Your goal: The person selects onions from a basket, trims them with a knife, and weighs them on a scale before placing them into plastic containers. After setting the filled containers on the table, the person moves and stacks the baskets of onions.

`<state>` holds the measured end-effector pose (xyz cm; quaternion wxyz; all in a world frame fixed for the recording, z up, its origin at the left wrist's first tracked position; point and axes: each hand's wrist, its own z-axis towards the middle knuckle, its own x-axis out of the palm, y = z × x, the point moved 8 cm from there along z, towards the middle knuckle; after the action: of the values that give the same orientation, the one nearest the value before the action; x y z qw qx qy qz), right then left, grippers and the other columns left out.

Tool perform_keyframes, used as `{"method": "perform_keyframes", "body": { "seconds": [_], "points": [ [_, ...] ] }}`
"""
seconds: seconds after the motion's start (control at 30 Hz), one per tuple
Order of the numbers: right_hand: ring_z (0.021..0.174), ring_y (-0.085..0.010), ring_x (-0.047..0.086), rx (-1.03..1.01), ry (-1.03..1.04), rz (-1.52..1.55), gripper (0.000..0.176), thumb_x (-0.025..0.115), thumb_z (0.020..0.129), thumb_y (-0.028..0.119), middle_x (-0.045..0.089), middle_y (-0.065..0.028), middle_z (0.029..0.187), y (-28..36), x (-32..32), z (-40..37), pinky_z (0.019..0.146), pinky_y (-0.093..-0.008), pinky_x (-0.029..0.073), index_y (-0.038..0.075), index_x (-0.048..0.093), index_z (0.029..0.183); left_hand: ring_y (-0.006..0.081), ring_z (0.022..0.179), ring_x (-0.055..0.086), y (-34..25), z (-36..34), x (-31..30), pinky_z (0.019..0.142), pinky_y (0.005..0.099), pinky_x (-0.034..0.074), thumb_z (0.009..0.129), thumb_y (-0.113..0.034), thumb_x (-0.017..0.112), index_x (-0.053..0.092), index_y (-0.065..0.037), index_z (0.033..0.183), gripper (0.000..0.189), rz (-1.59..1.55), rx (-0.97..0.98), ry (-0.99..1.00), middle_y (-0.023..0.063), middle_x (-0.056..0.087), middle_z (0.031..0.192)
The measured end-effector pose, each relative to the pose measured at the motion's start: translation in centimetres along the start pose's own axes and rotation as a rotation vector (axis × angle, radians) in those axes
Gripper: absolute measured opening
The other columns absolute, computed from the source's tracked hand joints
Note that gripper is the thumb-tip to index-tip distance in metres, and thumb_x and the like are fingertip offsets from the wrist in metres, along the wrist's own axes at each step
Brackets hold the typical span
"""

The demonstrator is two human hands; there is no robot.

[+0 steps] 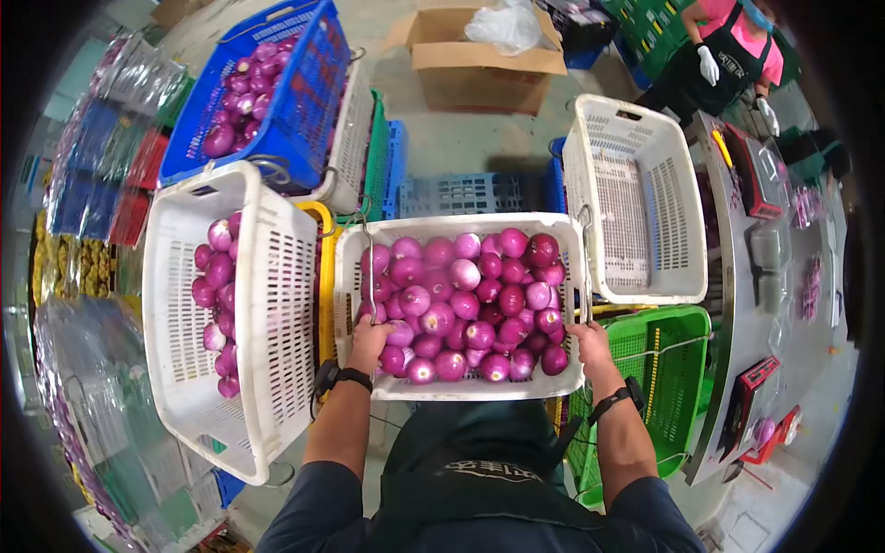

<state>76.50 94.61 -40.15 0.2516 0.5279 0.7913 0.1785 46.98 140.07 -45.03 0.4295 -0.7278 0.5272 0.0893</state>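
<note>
A white basket (461,394) full of peeled red onions (438,318) is directly in front of me, with wire handles at both ends. My left hand (370,341) is closed on its left end, by the wire handle. At the right end my right hand (590,343) grips the rim beside the other handle. Left of it stands a tall white basket (281,313) with some onions (219,269) inside. An empty white basket (650,212) sits on the right, above a green basket (678,369).
A blue basket of onions (313,101) stands at the upper left. Beyond the baskets is an open cardboard box (484,83) with clear plastic. On the right, a metal table (728,387) carries red scales (758,376). A gloved co-worker (733,69) stands behind it.
</note>
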Motion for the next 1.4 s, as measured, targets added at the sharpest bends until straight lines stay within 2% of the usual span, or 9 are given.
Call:
{"method": "perform_keyframes", "body": {
  "seconds": [0.1, 0.27, 0.33, 0.5, 0.6, 0.67, 0.7, 1.07, 1.4],
  "points": [
    [0.085, -0.0189, 0.060, 0.072, -0.013, -0.049, 0.038, 0.076, 0.080, 0.016, 0.068, -0.0087, 0.094, -0.6, -0.1, -0.7, 0.078, -0.0344, 0.047, -0.005, 0.066, 0.111, 0.0362, 0.106, 0.065, 0.0, -0.8, -5.2, 0.092, 0.0444, 0.051, 0.076, -0.027, 0.078, 0.064, 0.002, 0.111, 0.048, 0.007, -0.004, -0.128, 0.0227, 0.068, 0.112],
    [0.097, -0.0242, 0.063, -0.006, -0.016, 0.000, 0.044, 0.076, 0.080, 0.012, 0.069, -0.0144, 0.107, -1.6, -0.8, -2.1, 0.089, -0.0378, 0.048, -0.008, 0.064, 0.117, 0.0274, 0.084, 0.063, 0.6, -2.1, -7.1, 0.076, 0.0400, 0.051, 0.075, -0.015, 0.079, 0.062, 0.000, 0.097, 0.031, 0.261, 0.289, -0.222, 0.0119, 0.064, 0.086],
    [0.098, -0.0242, 0.063, -0.005, -0.020, 0.020, 0.044, 0.077, 0.080, 0.012, 0.070, -0.0145, 0.107, -3.3, -2.0, -2.4, 0.089, -0.0374, 0.048, -0.008, 0.064, 0.117, 0.0176, 0.075, 0.056, 2.3, -5.8, -7.3, 0.068, 0.0338, 0.047, 0.075, -0.011, 0.078, 0.063, -0.002, 0.101, 0.031, -0.368, 0.029, -0.012, 0.0025, 0.058, 0.082],
    [0.097, -0.0244, 0.066, 0.031, -0.080, 0.013, 0.046, 0.077, 0.079, 0.011, 0.071, -0.0142, 0.104, -4.8, -4.7, -4.6, 0.088, -0.0366, 0.050, -0.009, 0.064, 0.118, 0.0128, 0.064, 0.048, -5.2, -15.0, -10.5, 0.055, 0.0299, 0.038, 0.074, -0.009, 0.074, 0.063, -0.005, 0.104, 0.031, -0.409, -0.066, 0.001, -0.0013, 0.054, 0.080],
    [0.090, -0.0232, 0.066, -0.145, -0.017, 0.089, 0.044, 0.078, 0.078, 0.013, 0.070, -0.0113, 0.099, -3.2, -3.9, -3.9, 0.082, -0.0374, 0.052, -0.007, 0.066, 0.115, 0.0141, 0.058, 0.051, -4.7, -14.8, -10.9, 0.048, 0.0323, 0.043, 0.082, -0.011, 0.065, 0.059, -0.009, 0.129, 0.047, -0.406, -0.102, 0.005, 0.0043, 0.060, 0.082],
    [0.086, -0.0212, 0.063, -0.163, -0.030, 0.107, 0.040, 0.080, 0.076, 0.015, 0.068, -0.0090, 0.094, -1.6, -4.9, -6.7, 0.078, -0.0373, 0.050, -0.005, 0.068, 0.109, 0.0102, 0.044, 0.041, -9.4, -18.6, -10.2, 0.037, 0.0271, 0.034, 0.086, -0.013, 0.063, 0.054, -0.015, 0.096, 0.015, -0.469, -0.042, 0.088, -0.0031, 0.046, 0.064],
    [0.084, -0.0204, 0.062, -0.178, -0.004, 0.120, 0.041, 0.081, 0.075, 0.017, 0.068, -0.0092, 0.093, -0.2, -5.6, -8.4, 0.077, -0.0371, 0.050, -0.005, 0.068, 0.107, 0.0065, 0.040, 0.033, -6.9, -18.1, -11.3, 0.034, 0.0237, 0.027, 0.087, -0.015, 0.064, 0.043, -0.019, 0.085, 0.022, -0.377, -0.110, 0.102, -0.0074, 0.035, 0.058],
    [0.083, -0.0256, 0.069, -0.339, -0.080, -0.381, 0.050, 0.081, 0.076, 0.041, 0.071, -0.0168, 0.089, 10.7, -12.1, -23.6, 0.076, -0.0390, 0.054, -0.004, 0.070, 0.094, 0.0051, 0.042, 0.029, -15.9, -21.8, -20.1, 0.035, 0.0227, 0.022, 0.085, -0.020, 0.064, 0.047, -0.021, 0.087, 0.017, -0.466, -0.081, 0.263, -0.0089, 0.034, 0.061],
    [0.082, -0.0095, 0.050, -0.266, -0.426, -0.039, 0.032, 0.081, 0.082, 0.023, 0.054, 0.0002, 0.087, -2.4, -14.6, -42.7, 0.072, -0.0263, 0.043, 0.006, 0.056, 0.093, 0.0039, 0.046, 0.035, -23.9, -22.5, -18.6, 0.038, 0.0215, 0.026, 0.084, -0.019, 0.064, 0.051, -0.013, 0.104, 0.025, -0.278, 0.380, 0.592, -0.0072, 0.041, 0.067]
  ]
}}
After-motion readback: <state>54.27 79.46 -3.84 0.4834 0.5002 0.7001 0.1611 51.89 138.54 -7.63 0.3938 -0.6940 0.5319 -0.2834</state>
